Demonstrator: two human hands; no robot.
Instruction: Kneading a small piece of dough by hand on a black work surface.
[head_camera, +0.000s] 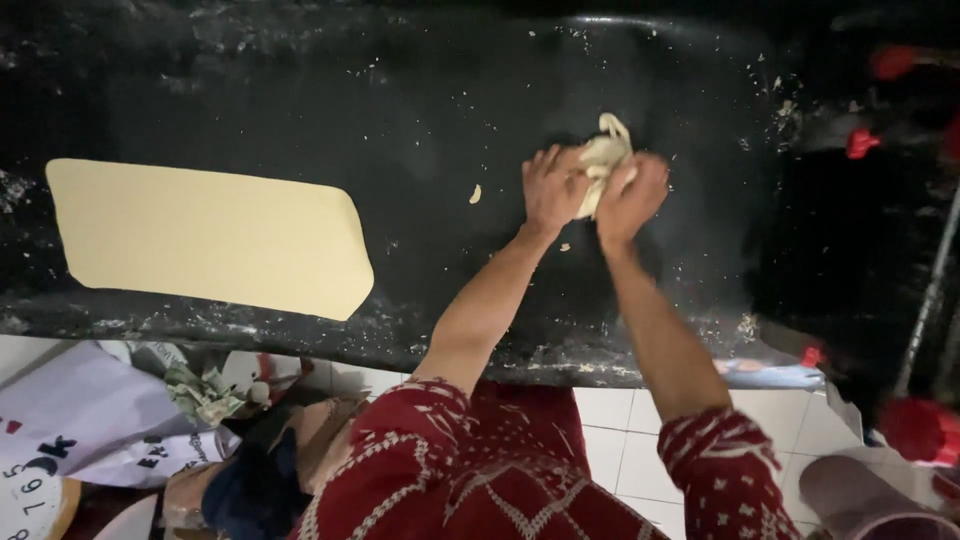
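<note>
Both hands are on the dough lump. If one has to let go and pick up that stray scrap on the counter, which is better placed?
Left, probably. The left hand sits on the side of the dough lump facing the scrap; the right hand would have to cross over.

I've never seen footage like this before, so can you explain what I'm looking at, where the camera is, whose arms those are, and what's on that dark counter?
There is one picture, taken by a camera worn on a person's head and looking down, so the two bare arms reaching up into the frame are the wearer's own. The left hand and right hand are pressed together around a crumpled lump of pale dough. They work over a black counter dusted with pale specks. To the left lies a flat rolled dough sheet, untouched. A small dough scrap sits between the sheet and the hands. Below the counter you see the person's red patterned clothing and white floor tiles.
</note>
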